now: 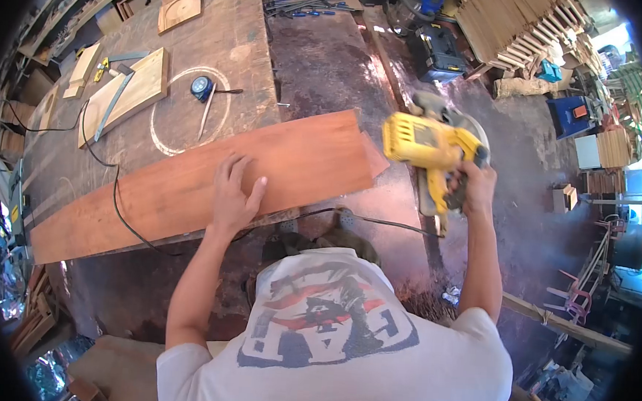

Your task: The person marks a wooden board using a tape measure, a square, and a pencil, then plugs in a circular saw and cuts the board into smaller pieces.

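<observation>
On the big, worn workbench (235,41) lies a long reddish board (190,181), and the person's left hand (234,195) rests flat and open on it, fingers spread. Off the board's far end, the right hand (472,188) is closed tight around the handle of a yellow saw (431,145), whose black cord (378,220) trails back under the board. Around the room sit 1 blue tape measure (201,87) inside a white chalk circle (190,112), a pale panel (125,94), and stacked wood pieces (523,25).
</observation>
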The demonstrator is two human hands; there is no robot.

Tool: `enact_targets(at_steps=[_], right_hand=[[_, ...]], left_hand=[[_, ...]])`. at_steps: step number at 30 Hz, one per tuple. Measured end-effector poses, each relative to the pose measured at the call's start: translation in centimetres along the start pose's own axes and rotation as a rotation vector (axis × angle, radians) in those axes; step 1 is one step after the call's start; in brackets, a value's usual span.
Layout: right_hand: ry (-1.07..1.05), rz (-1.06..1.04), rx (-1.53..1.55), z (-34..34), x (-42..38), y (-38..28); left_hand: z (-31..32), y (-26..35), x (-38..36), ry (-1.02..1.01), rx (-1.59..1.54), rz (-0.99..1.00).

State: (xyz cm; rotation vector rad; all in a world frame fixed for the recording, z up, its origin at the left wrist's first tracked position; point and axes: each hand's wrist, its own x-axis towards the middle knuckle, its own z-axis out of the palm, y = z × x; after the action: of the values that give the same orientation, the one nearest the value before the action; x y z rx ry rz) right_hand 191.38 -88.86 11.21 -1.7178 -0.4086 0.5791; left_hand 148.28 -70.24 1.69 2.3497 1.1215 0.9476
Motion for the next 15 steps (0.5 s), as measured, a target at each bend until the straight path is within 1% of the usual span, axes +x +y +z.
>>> enact_targets(at_steps=[2, 4, 5, 7, 8, 10, 13, 15], right_hand=[[0.109, 0.032, -0.035, -5.3, 1.3, 3.2], [0.172, 0.048, -0.119, -11.7, 2.8, 7.0], [0.220, 0.087, -0.137, -13.0, 2.2, 8.7], [0.294, 0.211, -0.176, -18.4, 1.8, 12.2], [0.327, 0.262, -0.176, -19.9, 0.4, 14.4], [0.410, 0.376, -0.165, -24.2, -1.8, 18.7], [0.544, 0.544, -0.098, -29.8, -5.4, 24.7], [0.629, 0.633, -0.065, -32.1, -8.3, 28.2]], left_hand=[[2.8, 1.6, 4.5, -0.115, 0.019, 0.041], [6.8, 3.4, 10.7, -0.247, 0.067, 0.153], [8.2, 2.7, 13.5, -0.425, 0.068, 0.054], [12.2, 3.7, 18.4, -0.783, 0.074, -0.168], [11.9, 3.1, 19.1, -0.882, 0.135, -0.199], [13.4, 4.8, 20.8, -1.085, 0.252, -0.280], [15.4, 6.5, 21.5, -1.023, 0.275, -0.233], [16.6, 7.4, 21.5, -0.997, 0.190, -0.188]])
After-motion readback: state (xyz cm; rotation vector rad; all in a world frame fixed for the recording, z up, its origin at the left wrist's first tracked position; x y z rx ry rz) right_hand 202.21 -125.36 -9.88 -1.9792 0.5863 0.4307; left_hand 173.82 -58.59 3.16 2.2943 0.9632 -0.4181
